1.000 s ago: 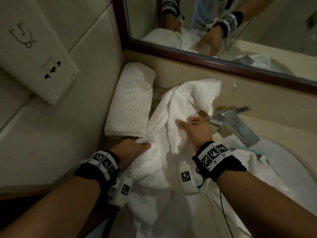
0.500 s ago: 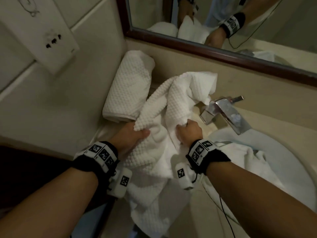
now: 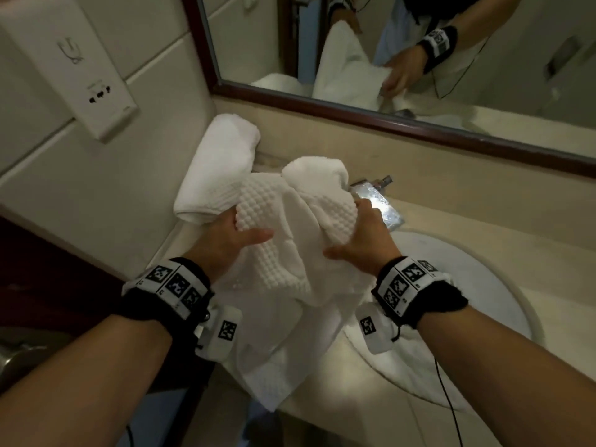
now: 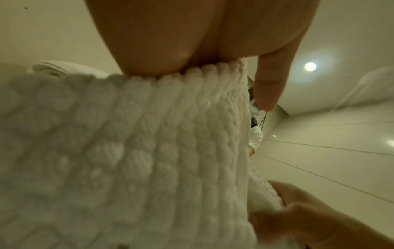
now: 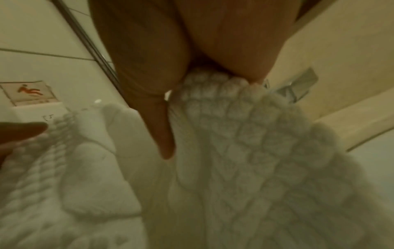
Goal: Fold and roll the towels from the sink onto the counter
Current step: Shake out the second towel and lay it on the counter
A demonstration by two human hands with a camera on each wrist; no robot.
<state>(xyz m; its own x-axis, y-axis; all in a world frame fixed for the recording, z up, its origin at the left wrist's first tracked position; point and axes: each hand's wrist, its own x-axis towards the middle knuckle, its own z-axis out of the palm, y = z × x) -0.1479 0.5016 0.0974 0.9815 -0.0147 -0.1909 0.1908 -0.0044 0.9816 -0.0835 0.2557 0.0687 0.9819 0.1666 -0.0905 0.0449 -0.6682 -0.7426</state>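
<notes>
A white waffle-weave towel (image 3: 283, 253) is bunched between both hands above the counter's left end, its lower part hanging over the front edge. My left hand (image 3: 229, 240) grips its left side, thumb lying over the cloth. My right hand (image 3: 361, 243) grips its right side, fingers hidden behind the fabric. In the left wrist view the towel (image 4: 138, 160) fills the frame under my left hand (image 4: 192, 50). In the right wrist view the towel (image 5: 245, 160) is held by my right hand (image 5: 181, 59). A rolled white towel (image 3: 219, 175) lies on the counter against the wall. Another towel (image 3: 403, 366) lies in the sink.
A chrome faucet (image 3: 380, 204) stands just behind my right hand. The round sink basin (image 3: 483, 285) is to the right. A framed mirror (image 3: 387, 117) runs along the back wall. A socket plate (image 3: 100, 91) sits on the left wall. The beige counter (image 3: 338, 398) edge is near.
Both hands lifted and gathered the towel into a tighter bunch, drawing its upper part back toward me; its far corner now folds over in front of the faucet.
</notes>
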